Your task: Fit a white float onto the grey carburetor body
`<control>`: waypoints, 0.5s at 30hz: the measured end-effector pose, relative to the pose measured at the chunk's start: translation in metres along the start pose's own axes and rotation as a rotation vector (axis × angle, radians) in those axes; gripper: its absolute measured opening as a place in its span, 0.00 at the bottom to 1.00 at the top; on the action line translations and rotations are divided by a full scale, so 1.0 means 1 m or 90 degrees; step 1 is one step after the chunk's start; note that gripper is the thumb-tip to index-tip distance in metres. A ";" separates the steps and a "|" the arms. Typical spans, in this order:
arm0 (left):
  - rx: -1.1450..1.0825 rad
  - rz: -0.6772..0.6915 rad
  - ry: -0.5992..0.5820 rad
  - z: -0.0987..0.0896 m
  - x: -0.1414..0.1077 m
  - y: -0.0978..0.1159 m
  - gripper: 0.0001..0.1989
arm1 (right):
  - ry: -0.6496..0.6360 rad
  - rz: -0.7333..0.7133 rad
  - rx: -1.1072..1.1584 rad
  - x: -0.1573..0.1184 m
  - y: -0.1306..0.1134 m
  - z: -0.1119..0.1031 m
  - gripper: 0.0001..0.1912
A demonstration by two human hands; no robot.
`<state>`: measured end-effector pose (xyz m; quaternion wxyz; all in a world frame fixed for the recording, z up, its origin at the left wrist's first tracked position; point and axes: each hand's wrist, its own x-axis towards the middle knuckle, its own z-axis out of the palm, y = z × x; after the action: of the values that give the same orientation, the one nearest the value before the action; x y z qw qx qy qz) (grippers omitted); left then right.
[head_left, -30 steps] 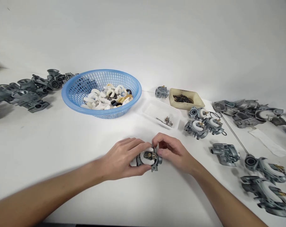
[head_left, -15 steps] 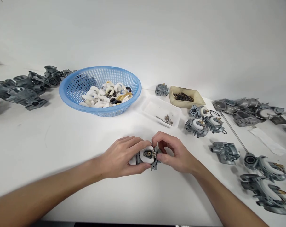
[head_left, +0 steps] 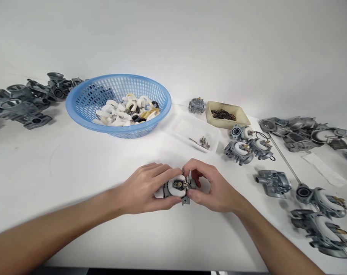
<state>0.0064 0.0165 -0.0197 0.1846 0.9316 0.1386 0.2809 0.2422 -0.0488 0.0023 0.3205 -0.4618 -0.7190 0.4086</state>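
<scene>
A grey metal carburetor body (head_left: 185,200) with a white C-shaped float (head_left: 173,188) on its open top lies on the white table at the front centre. My left hand (head_left: 150,188) grips its left side, with the thumb and index finger at the near and far edges of the float. At the right end of the float, the thumb and index finger of my right hand (head_left: 209,187) close round the small brass and metal parts at the hinge. Whether my right fingertips hold a separate small piece is too small to tell.
Behind stands a blue basket (head_left: 119,132) of floats. A white tray (head_left: 180,130) holds small screws, and a cream tray (head_left: 227,123) holds black rings. Carburetor bodies lie at left (head_left: 27,110) and right (head_left: 273,183), near a thin rod (head_left: 285,162).
My right thumb and index finger have shifted slightly left, closer in on the float's hinge end. The view has moved a little; my left hand keeps its grip.
</scene>
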 end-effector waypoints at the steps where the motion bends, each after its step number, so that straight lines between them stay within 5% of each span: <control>1: -0.001 0.000 0.000 0.000 0.000 0.000 0.20 | 0.002 -0.002 -0.001 0.000 0.000 0.000 0.13; 15: 0.004 0.001 0.005 0.001 -0.001 -0.002 0.20 | 0.044 -0.041 -0.006 0.001 0.003 0.003 0.13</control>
<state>0.0056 0.0174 -0.0219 0.1808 0.9312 0.1397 0.2841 0.2405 -0.0482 -0.0016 0.3558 -0.4534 -0.7243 0.3784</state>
